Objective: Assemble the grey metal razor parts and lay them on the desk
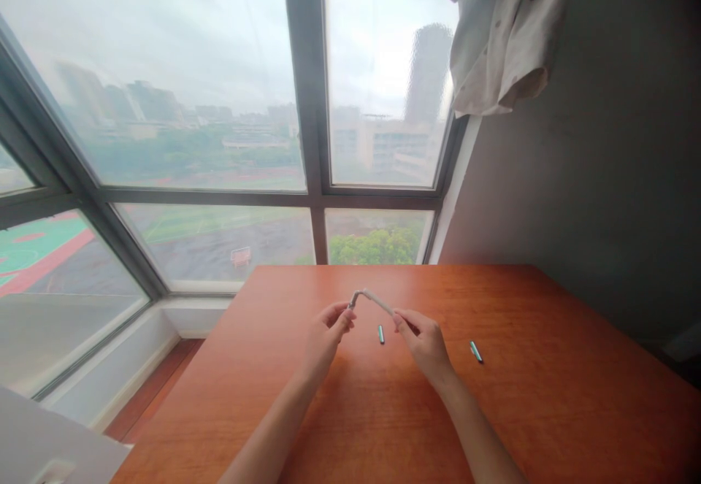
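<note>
Both my hands hover just above an orange-brown wooden table (383, 425). Between them they hold a thin white stick-like object (372, 297) that is bent near its left end. My left hand (327, 336) pinches the bent left end with thumb and fingers closed. At the other end, my right hand (423, 338) pinches it the same way. A short teal-and-silver cylinder (381, 334) lies on the table between my hands. A second one (476, 351) lies to the right of my right hand.
The table stands against a big window (219, 141) with dark frames, looking out on buildings and a sports field. A grey wall (591, 177) runs along the right. A pale cloth (493, 31) hangs at the top right. A white surface (44, 447) shows at bottom left.
</note>
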A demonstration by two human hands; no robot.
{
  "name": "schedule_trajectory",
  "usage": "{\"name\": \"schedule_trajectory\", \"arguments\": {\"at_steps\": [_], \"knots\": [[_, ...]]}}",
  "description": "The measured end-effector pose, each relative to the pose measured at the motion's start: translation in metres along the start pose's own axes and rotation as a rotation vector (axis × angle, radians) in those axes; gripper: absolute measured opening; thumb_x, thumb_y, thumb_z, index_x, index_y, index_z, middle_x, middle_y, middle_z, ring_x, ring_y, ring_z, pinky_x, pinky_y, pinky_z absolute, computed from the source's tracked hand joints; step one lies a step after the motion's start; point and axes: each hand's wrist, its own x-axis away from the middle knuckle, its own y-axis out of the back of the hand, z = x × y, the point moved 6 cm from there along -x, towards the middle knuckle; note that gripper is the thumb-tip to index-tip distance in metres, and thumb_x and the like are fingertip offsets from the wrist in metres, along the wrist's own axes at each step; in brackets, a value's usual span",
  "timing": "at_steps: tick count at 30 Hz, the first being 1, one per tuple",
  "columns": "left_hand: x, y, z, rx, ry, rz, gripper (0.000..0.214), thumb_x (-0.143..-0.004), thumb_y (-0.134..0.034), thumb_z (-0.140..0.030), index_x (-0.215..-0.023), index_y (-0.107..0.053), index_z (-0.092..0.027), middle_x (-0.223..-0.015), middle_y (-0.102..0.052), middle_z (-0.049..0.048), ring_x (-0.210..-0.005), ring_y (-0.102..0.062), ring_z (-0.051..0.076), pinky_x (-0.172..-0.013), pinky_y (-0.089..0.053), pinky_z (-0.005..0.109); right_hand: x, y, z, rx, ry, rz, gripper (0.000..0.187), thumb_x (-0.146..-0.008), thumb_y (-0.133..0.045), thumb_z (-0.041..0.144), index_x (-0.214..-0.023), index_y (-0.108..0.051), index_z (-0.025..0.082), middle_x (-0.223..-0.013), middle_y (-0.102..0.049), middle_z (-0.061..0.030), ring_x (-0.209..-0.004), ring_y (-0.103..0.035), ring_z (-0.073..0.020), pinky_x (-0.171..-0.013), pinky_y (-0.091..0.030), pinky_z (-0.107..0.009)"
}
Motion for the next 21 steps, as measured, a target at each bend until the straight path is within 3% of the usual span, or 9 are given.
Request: {"name": "schedule_trajectory", "arguments": {"at_steps": [21], "knots": [[-0.0009, -0.0014, 0.0033, -0.021, -0.004, 0.034, 0.032, -0.076, -0.064, -0.043, -0.091, -0.068, -0.015, -0.079, -0.067, 0.0063, -0.07, -0.059, 0.016, -0.067, -0.048, 0.028, 0.0001, 0.0017, 0.0042, -0.007, 0.055, -0.036, 0.028, -0.089, -0.051, 0.034, -0.09, -0.071, 0.016, -0.071, -0.069, -0.0047, -0.064, -0.061, -0.0172, -0.058, -0.044, -0.024]]}}
